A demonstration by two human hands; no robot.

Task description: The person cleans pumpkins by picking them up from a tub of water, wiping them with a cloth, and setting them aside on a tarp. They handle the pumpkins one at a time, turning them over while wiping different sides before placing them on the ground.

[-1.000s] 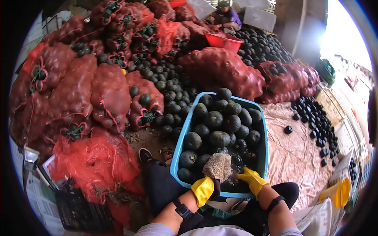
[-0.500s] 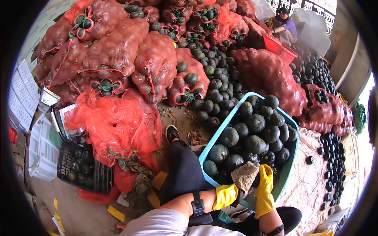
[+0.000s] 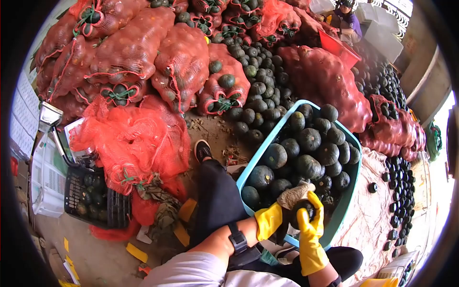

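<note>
My left hand, in a yellow rubber glove, has a brown towel-like cloth over its fingers and presses it against a small dark green squash. The cloth hides most of those fingers. My right hand, also gloved in yellow, grips this squash with thumb and fingers curled round its side. Both hands are over the near end of a light blue tub. Many dark green squashes are heaped inside it.
Red mesh sacks are piled at the back left. Loose squashes lie behind the tub, and more stand in rows at right. A black crate sits at left beside crumpled red netting. Another person is at the back.
My right hand has turned, bringing the squash and its curled fingers into view. The cloth has shifted slightly up and left. The whole view has moved a little.
</note>
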